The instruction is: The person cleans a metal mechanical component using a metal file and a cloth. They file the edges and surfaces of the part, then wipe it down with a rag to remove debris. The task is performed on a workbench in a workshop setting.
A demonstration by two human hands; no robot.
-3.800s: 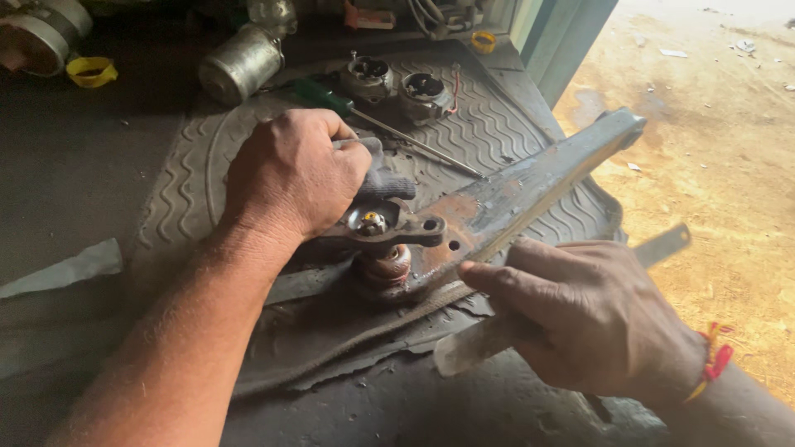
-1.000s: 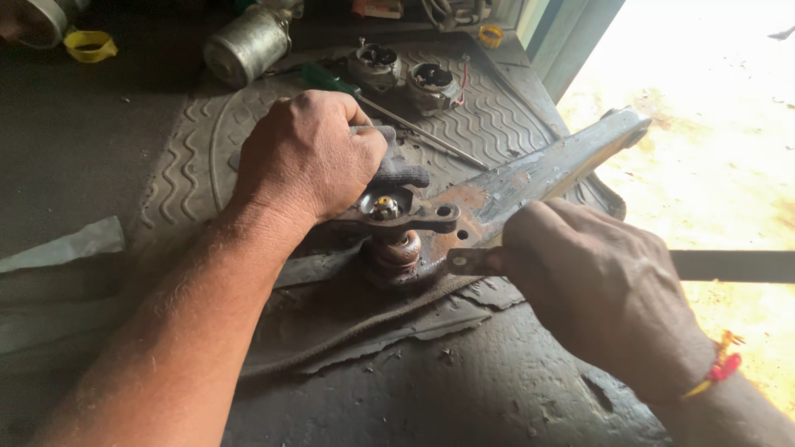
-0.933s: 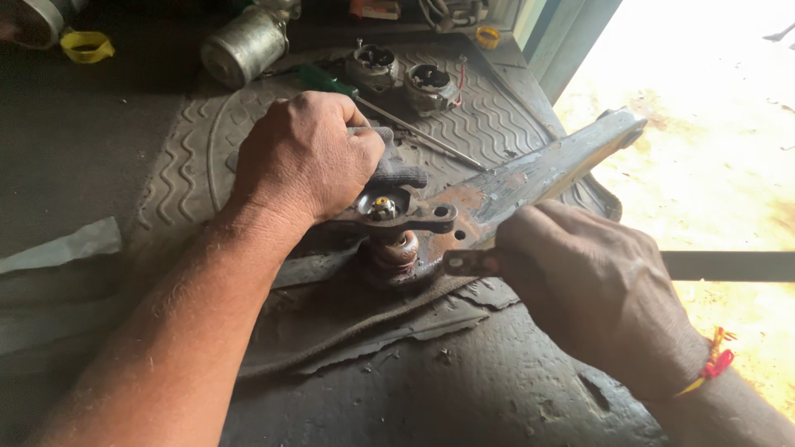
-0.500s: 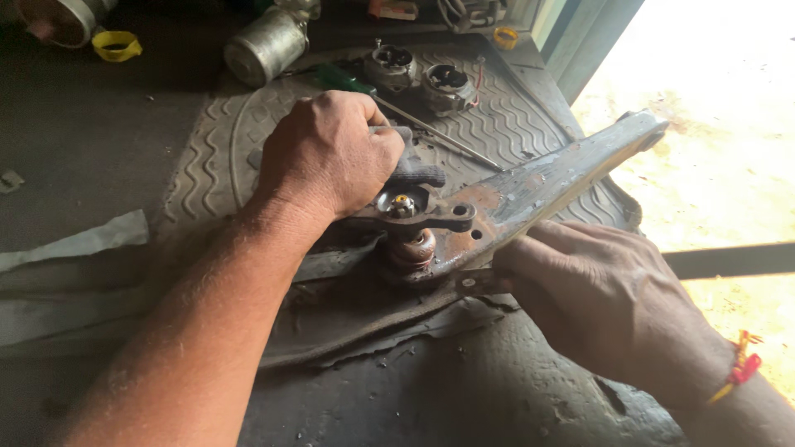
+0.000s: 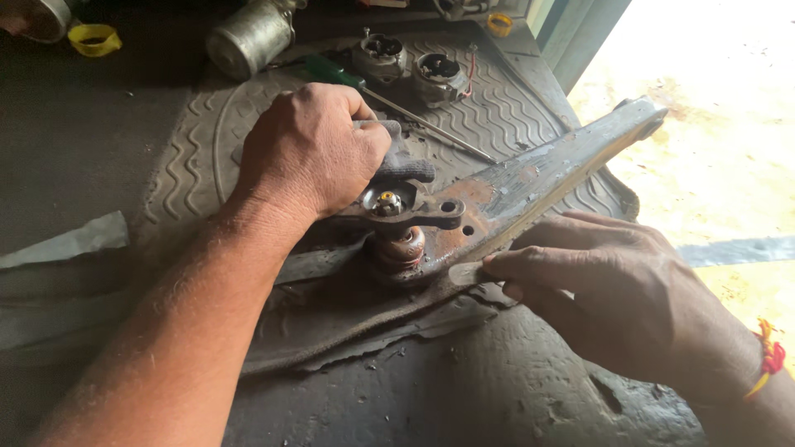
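Observation:
A long rusty metal suspension arm (image 5: pixel 546 170) lies across a ribbed rubber mat (image 5: pixel 190 157). At its near end sits a ball joint (image 5: pixel 396 246) with a flat bracket (image 5: pixel 406 211) on top. My left hand (image 5: pixel 310 149) is closed on the bracket end with a grey cloth (image 5: pixel 397 161) under the fingers. My right hand (image 5: pixel 613 302) grips a flat metal bar (image 5: pixel 729 250), whose tip (image 5: pixel 465 274) touches the lower edge of the arm beside the joint.
Behind the left hand lie a green-handled screwdriver (image 5: pixel 331 71), two round motor parts (image 5: pixel 439 70) and a grey cylindrical motor (image 5: pixel 248 37). A yellow ring (image 5: pixel 93 37) sits at the far left. Sunlit dirt ground (image 5: pixel 720 141) lies to the right, past the mat's edge.
My right hand has drawn the flat bar's tip lower and nearer along the arm's edge by the joint. The left hand keeps its hold on the bracket.

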